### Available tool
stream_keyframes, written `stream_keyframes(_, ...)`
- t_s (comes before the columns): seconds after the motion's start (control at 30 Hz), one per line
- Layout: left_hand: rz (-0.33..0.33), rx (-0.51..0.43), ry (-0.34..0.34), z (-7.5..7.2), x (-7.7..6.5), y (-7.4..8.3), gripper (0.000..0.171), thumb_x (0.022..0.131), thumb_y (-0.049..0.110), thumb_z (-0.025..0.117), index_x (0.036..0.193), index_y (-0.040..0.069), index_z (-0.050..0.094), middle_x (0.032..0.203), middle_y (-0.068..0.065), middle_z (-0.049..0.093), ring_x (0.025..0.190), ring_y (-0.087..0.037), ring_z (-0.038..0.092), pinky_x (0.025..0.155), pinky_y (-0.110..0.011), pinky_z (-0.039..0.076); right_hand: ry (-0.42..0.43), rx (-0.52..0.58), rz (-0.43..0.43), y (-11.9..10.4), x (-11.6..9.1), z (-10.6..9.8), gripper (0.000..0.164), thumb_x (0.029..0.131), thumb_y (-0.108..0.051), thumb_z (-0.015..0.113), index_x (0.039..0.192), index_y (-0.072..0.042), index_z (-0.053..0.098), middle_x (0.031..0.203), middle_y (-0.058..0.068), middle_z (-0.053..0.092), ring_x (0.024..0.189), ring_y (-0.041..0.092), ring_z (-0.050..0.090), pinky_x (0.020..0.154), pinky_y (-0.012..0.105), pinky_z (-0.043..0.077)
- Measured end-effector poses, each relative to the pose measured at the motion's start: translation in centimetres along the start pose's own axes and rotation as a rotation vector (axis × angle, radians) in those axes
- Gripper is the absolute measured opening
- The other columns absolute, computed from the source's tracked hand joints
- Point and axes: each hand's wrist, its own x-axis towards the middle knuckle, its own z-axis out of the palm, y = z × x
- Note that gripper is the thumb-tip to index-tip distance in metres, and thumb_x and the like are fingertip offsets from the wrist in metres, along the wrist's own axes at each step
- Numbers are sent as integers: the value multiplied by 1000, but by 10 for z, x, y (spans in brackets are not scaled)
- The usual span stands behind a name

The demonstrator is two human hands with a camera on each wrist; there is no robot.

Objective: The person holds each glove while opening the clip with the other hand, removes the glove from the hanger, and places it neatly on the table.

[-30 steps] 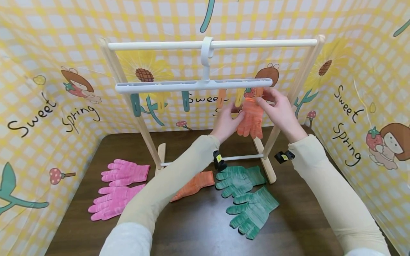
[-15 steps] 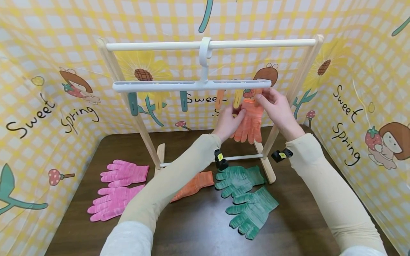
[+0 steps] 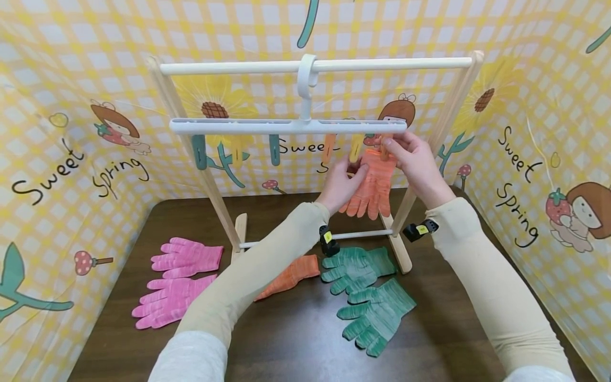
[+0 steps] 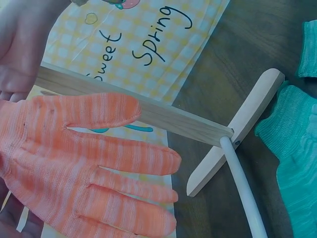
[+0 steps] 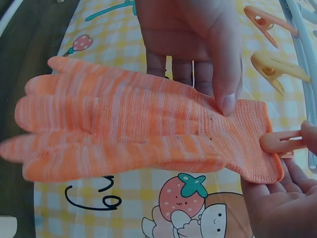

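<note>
An orange knit glove [image 3: 373, 187] hangs fingers-down below the right end of a white clip hanger [image 3: 238, 126]. My left hand [image 3: 340, 185] pinches the glove near its cuff, thumb on the near side. My right hand [image 3: 422, 168] is at the top of the cuff, gripping an orange clip [image 5: 281, 142]. In the right wrist view the tip of this clip lies over the cuff edge, and some right fingers are behind the cuff. The left wrist view shows the glove's fingers [image 4: 133, 153] spread flat; the clip is out of sight there.
The hanger hooks on a wooden rack's top bar [image 3: 391, 65]. Other clips hang along it, including a yellow clip [image 3: 356, 147] and a teal clip [image 3: 199, 152]. Pink gloves [image 3: 188, 258], another orange glove [image 3: 291, 275] and green gloves [image 3: 377, 313] lie on the dark table [image 3: 305, 339].
The orange glove has shifted slightly down, its fingers hanging more spread out. My right thumb has moved up from the cuff onto the orange clip. My left hand has barely moved.
</note>
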Motion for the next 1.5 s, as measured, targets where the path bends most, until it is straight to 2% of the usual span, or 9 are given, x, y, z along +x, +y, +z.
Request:
stream_keyframes(0.2, -16, 2, -14, 0, -2, 0, 20, 96, 27, 53, 105, 10, 56, 97, -6, 60, 88, -12, 58, 76, -25, 48, -12, 69, -20, 0, 0, -1, 38, 89, -24, 63, 123, -9, 55, 109, 11, 64, 91, 16, 58, 71, 26, 45)
stream_keyframes(0.43, 16, 5, -4, 1, -4, -1, 27, 96, 26, 53, 116, 9, 55, 99, -8, 62, 90, -13, 59, 78, -25, 48, 12, 102, -18, -2, 0, 0, 32, 89, -20, 64, 117, -6, 56, 99, 8, 67, 95, 16, 62, 75, 25, 46)
stream_keyframes(0.6, 18, 4, -4, 2, -6, -1, 24, 96, 26, 52, 113, 8, 55, 98, -7, 64, 88, -13, 61, 75, -25, 50, 25, 112, 1, -5, -1, 2, 30, 88, -19, 65, 113, -5, 56, 96, 8, 67, 91, 16, 64, 75, 26, 46)
stream_keyframes(0.9, 31, -4, -17, 2, -11, -5, 20, 96, 25, 53, 106, 9, 57, 94, -5, 63, 87, -12, 60, 75, -25, 49, 26, 132, 64, -8, -3, 2, 31, 87, -22, 66, 111, -5, 56, 100, 10, 67, 96, 19, 63, 77, 28, 45)
stream_keyframes(1.2, 65, -28, -12, 2, -18, -16, 23, 95, 20, 54, 113, 6, 60, 96, -5, 61, 86, -12, 58, 78, -24, 47, 27, 203, 41, -9, -2, 3, 29, 88, -18, 65, 110, -2, 54, 104, 14, 65, 97, 22, 63, 79, 27, 51)
stream_keyframes(1.27, 65, -42, -24, -1, -23, -9, 23, 95, 16, 54, 113, 3, 59, 96, -9, 61, 87, -16, 58, 79, -26, 48, 18, 222, 46, -9, -2, 3, 31, 88, -17, 65, 111, 0, 54, 104, 15, 65, 98, 23, 63, 81, 29, 51)
stream_keyframes(1.43, 69, -40, -42, -2, -29, -14, 23, 96, 16, 54, 114, 4, 60, 96, -11, 61, 87, -20, 58, 81, -29, 48, 14, 223, 43, -8, -4, 3, 34, 88, -18, 64, 115, 0, 53, 109, 18, 63, 99, 25, 62, 82, 29, 51)
stream_keyframes(1.5, 81, -31, -35, 1, -27, -26, 21, 96, 19, 54, 112, 8, 60, 94, -7, 61, 85, -16, 57, 78, -27, 48, 14, 224, 35, -8, -4, 3, 36, 88, -18, 64, 118, 0, 52, 112, 20, 61, 101, 26, 62, 83, 30, 50)
